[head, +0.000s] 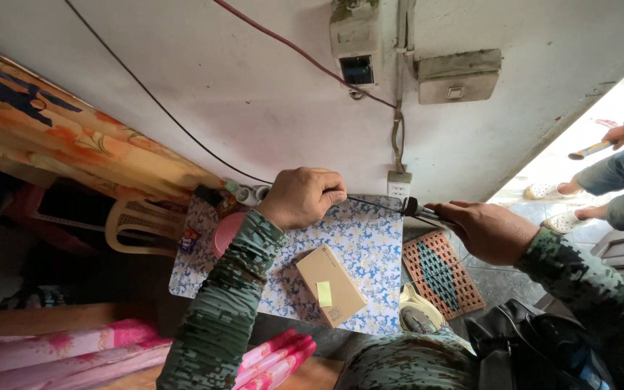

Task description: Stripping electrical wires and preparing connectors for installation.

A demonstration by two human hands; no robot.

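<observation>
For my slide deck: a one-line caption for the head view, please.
Left hand pinches a thin black wire while the right hand holds a tool to it above a floral table.

Matt brown cardboard box (330, 285); glossy floral vinyl tabletop (366, 238); rough plastered wall (254, 94); woven plastic chair (139, 227).

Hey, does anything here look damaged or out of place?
The cardboard box lies askew on the flowered table. On the wall, the grey box looks grimy and loose wires trail across.
</observation>
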